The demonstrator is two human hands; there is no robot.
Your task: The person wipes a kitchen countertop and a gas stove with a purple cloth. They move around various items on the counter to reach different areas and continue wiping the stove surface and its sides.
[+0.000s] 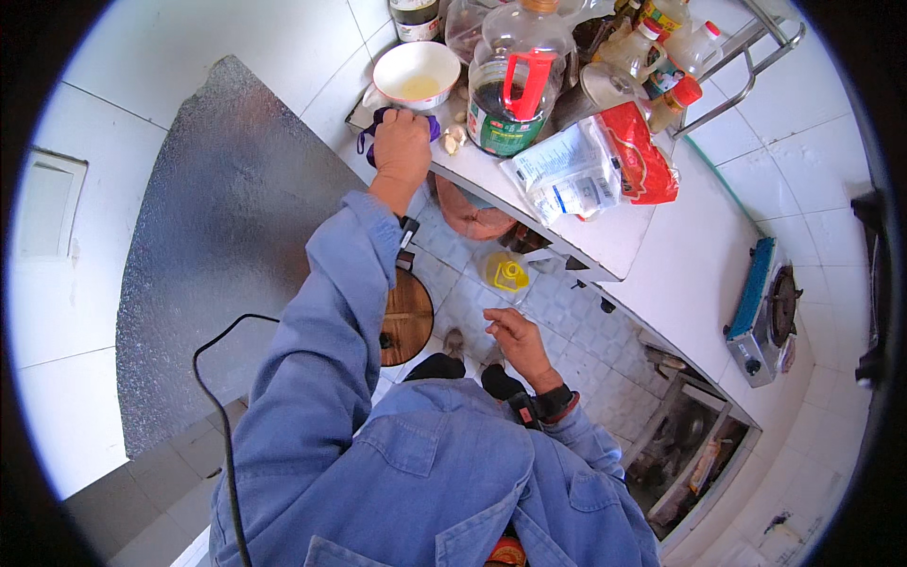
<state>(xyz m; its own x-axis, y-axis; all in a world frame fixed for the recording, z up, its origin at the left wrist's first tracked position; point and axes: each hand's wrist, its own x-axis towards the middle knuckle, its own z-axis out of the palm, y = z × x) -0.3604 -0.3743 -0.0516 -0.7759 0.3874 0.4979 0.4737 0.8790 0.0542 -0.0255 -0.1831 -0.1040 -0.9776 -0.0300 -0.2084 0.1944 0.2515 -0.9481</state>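
My left hand (402,145) reaches to the counter's near left corner and is closed over a bunched dark purple cloth (369,132). Most of the cloth is hidden beneath the fingers. Just beyond it stands a white bowl (417,71) with a coloured rim and a little yellowish liquid inside. Garlic (453,139) lies to the right of this hand. Over the floor in front of my body hangs my right hand (517,344), fingers loosely bent and apart, holding nothing.
On the white counter (680,241) are a large jug with a red handle (521,92), plastic packets (567,170), several bottles (638,49) and a portable gas stove (765,319). Below are a round wooden lid (407,317) and a yellow-topped container (507,273). A silvery panel (227,234) stands left.
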